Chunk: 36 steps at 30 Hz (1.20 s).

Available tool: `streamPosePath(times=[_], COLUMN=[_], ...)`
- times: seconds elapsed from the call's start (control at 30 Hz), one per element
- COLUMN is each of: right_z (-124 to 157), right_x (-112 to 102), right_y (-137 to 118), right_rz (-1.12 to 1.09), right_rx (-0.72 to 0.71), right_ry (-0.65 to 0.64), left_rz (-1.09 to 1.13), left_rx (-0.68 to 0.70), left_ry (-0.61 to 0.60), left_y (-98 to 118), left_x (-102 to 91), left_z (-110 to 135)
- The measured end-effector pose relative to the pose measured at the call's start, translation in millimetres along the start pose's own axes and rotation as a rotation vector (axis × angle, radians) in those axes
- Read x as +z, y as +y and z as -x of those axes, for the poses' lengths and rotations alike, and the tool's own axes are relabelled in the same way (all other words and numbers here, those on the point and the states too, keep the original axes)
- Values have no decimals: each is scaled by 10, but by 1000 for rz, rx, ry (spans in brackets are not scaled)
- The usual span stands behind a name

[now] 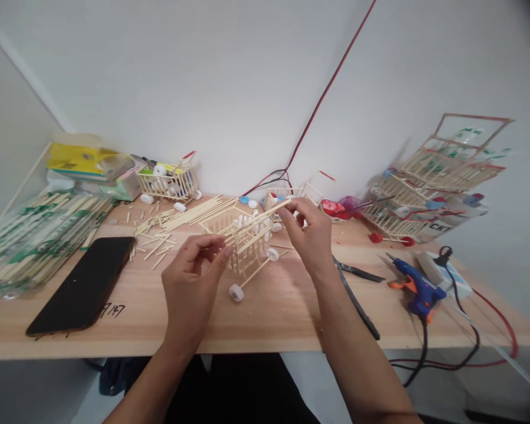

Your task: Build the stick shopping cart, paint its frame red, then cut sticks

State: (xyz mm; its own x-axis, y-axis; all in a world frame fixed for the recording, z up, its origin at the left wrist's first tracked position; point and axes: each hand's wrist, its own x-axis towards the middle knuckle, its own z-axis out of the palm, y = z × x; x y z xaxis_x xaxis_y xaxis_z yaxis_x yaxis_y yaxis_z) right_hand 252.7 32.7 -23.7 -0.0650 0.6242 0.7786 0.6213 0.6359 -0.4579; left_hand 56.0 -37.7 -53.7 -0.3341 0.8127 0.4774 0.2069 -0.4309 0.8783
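A small shopping cart [247, 256] made of thin wooden sticks stands on the table between my hands, its white wheels [237, 292] toward me. Above its top rim, a wooden stick [265, 219] slants up to the right. My right hand [308, 232] pinches the upper end of this stick between thumb and fingers. At the stick's lower end, my left hand [197, 274] is closed with thumb and forefinger together, close to the cart's left corner. Its fingertips partly hide what they grip.
Loose cut sticks [159, 235] lie behind my left hand. A phone [82, 285] and bagged sticks [48, 241] are left. Right are pliers [357, 294], a blue glue gun [417, 285] and stacked finished carts [441, 171]. Another cart [170, 179] holds white wheels.
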Motion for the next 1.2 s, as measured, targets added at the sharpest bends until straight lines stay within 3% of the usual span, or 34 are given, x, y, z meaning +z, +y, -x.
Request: streamPosePath(times=[0.07, 0.17, 0.5, 0.63, 0.87, 1.2], right_z=[-2, -7, -2, 3, -7, -13], right_x=[-1, 2, 15, 15, 22, 7], right_y=[-3, -7, 7, 23, 33, 1], right_rz=[-2, -1, -15, -16, -26, -20], right_rx=[-6, -14, -4, -9, -19, -8], right_ry=[2, 4, -4, -6, 6, 1], left_rz=[-54, -166, -324, -336, -265, -208], left_rx=[141, 299, 506, 514, 412, 359], left_ry=[25, -44, -336, -394, -514, -470], left_y=[55, 156, 338, 321, 256, 234], left_x=[-47, -129, -193, -177, -189, -161], left_z=[-59, -182, -518, -621, -748, -743])
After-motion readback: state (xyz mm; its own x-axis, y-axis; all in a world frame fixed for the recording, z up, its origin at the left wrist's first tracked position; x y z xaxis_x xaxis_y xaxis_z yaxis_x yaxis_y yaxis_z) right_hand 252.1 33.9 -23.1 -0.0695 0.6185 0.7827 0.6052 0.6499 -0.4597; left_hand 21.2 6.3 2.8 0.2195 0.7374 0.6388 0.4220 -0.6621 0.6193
